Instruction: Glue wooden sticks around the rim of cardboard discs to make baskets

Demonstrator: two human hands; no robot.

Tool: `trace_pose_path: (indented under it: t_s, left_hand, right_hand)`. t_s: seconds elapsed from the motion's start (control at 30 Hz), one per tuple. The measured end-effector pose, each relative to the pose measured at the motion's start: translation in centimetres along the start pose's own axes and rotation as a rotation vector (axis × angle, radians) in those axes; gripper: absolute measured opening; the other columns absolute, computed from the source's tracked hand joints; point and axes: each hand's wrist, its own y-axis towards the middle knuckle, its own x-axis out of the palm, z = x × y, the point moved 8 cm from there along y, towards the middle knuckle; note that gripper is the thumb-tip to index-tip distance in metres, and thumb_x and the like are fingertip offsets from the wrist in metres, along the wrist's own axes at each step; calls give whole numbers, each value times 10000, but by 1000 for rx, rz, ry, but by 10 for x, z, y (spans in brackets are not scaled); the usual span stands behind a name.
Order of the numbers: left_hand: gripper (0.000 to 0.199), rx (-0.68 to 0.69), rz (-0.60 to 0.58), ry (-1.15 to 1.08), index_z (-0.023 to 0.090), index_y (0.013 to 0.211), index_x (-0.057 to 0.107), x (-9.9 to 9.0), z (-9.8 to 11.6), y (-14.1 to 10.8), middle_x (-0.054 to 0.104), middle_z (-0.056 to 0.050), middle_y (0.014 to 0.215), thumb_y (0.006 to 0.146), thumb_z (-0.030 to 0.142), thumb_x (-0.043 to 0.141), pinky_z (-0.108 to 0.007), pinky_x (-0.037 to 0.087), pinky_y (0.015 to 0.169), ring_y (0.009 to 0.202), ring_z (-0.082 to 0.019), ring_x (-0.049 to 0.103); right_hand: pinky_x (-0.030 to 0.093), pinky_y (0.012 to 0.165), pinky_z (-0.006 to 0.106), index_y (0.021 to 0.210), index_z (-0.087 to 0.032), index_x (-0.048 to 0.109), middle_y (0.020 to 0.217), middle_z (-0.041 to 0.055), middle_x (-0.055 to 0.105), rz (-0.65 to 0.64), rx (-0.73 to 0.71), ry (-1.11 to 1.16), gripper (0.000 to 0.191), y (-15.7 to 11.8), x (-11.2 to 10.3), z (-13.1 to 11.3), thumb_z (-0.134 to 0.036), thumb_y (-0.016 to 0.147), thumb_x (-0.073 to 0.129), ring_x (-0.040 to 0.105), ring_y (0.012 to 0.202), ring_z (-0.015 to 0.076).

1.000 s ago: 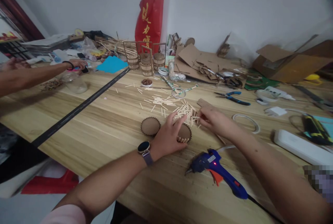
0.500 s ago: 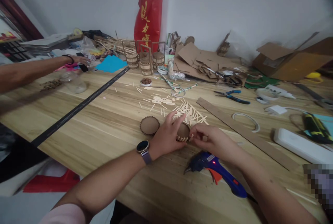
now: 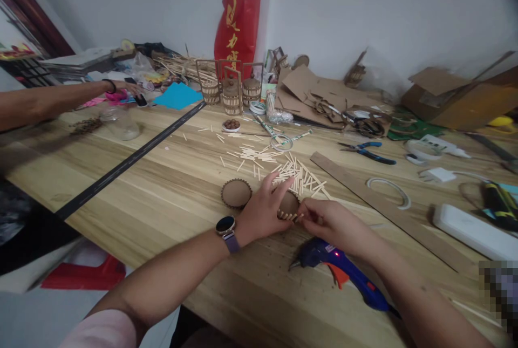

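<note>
My left hand (image 3: 261, 207), with a watch on its wrist, curls around a small round cardboard base (image 3: 288, 205), thumb low and fingers at its far edge. Short wooden sticks stand along the near part of its rim. At that rim's right side, my right hand (image 3: 326, 221) pinches a small wooden stick (image 3: 300, 216); the fingers partly hide it. Left of my left hand lies another round base (image 3: 236, 193) with a notched dark edge. A pile of loose short sticks (image 3: 297, 175) lies just beyond my hands. Below my right hand rests a blue glue gun (image 3: 343, 267), its red light on.
A flat brown strip (image 3: 380, 210), pliers (image 3: 368, 151) and a white power strip (image 3: 475, 232) lie to the right. Several finished small baskets (image 3: 232, 101) stand at the back before a red bag (image 3: 238, 29). Another person's hand (image 3: 127, 89) reaches in at left, near a clear jar (image 3: 121, 124).
My right hand has brought the pinched stick in to the rim of the round base. My left hand keeps its hold. The whole view has shifted slightly.
</note>
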Motion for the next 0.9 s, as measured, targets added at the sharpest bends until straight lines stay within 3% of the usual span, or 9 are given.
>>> trace_pose_path:
  t_s: [0.43, 0.67, 0.9]
  left_hand:
    - [908, 10, 12, -12, 232, 1433, 274, -1, 1, 0, 215, -174, 1478, 670, 231, 766, -482, 403, 1050, 1361, -341, 318]
    - [939, -9, 8, -21, 266, 1435, 265, -1, 0, 0, 199, -162, 1489, 658, 255, 793, -491, 402, 1047, 1378, -344, 296]
    - [960, 3, 3, -11, 264, 1439, 259, 0, -1, 0, 212, -162, 1483, 655, 302, 812, -503, 373, 1073, 1386, -343, 277]
  right_hand:
    - [369, 560, 234, 757, -216, 525, 669, -14, 578, 3, -59, -41, 132, 1, 3, -5, -232, 875, 468, 522, 601, 143]
    - [393, 606, 254, 729, -214, 524, 747, 37, 598, 9, -202, -177, 189, -2, -1, -14, -219, 902, 447, 552, 681, 169]
    - [393, 609, 269, 758, -208, 576, 737, 55, 624, 0, -206, -271, 228, -2, 1, -14, -226, 922, 419, 578, 687, 189]
